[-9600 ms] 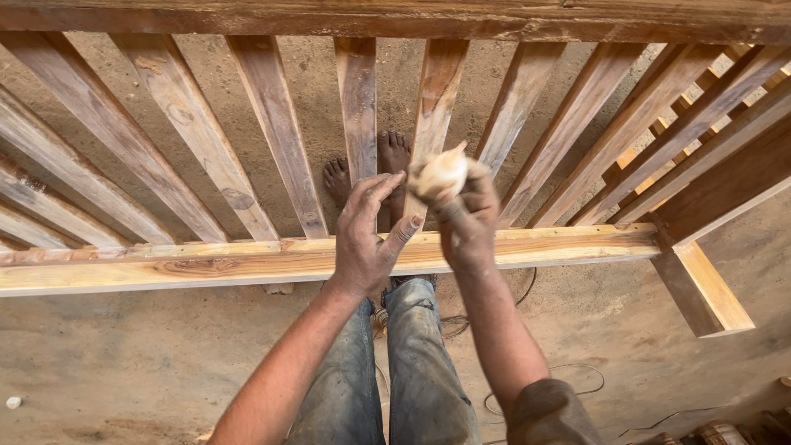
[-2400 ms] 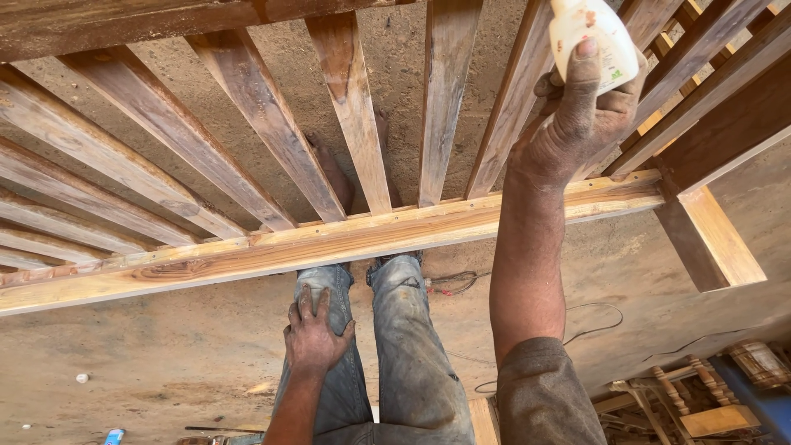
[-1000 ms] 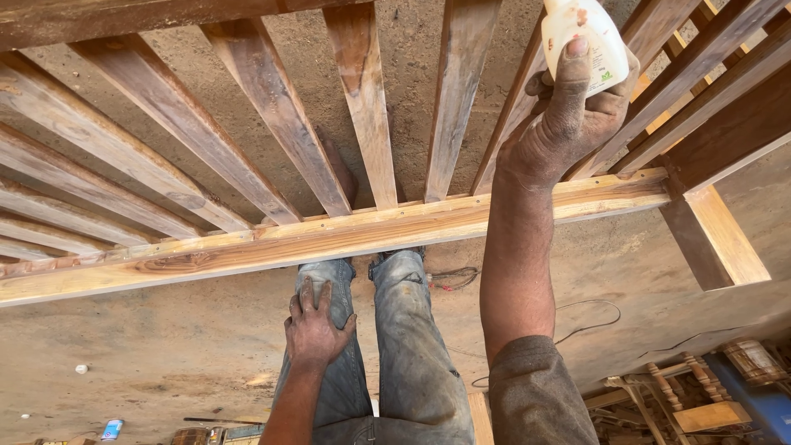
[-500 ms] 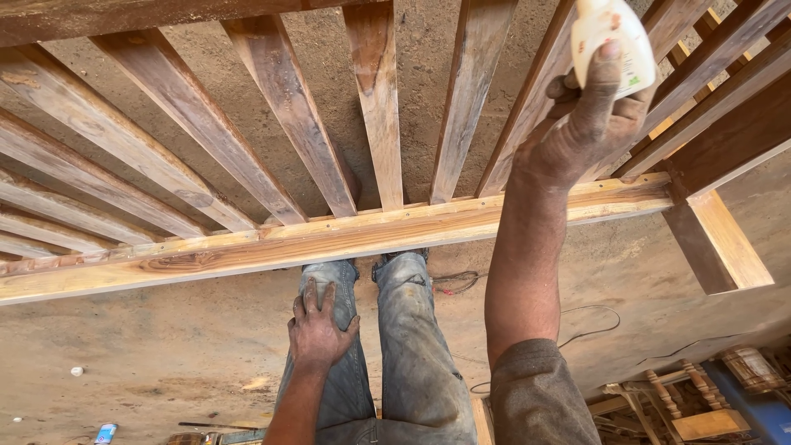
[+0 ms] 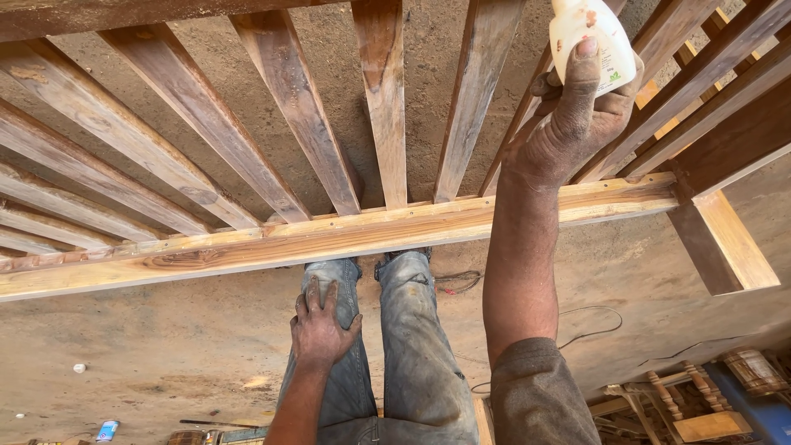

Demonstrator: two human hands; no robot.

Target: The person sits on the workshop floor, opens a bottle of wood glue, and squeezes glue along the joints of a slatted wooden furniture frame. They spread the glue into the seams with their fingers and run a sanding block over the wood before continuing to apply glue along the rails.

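My right hand [image 5: 568, 124] is stretched out over a slatted wooden frame [image 5: 329, 235] and grips a small white plastic bottle [image 5: 589, 33], held near a slat at the upper right. My left hand [image 5: 321, 330] lies flat on my left thigh, fingers spread, holding nothing. The frame has a pale front rail running across the view and several darker slats fanning away from it. My jeans-covered legs [image 5: 412, 346] stand just behind the rail.
A pale wooden leg or post [image 5: 725, 243] joins the frame at the right. A thin cable [image 5: 577, 321] lies on the dusty concrete floor. Turned wooden pieces and blocks [image 5: 700, 404] sit at the bottom right; small litter lies at the bottom left.
My right hand has kept the bottle raised over the right slats, shifting slightly up and right. Much earlier both hands held it together above the rail; the left hand now rests on my thigh.
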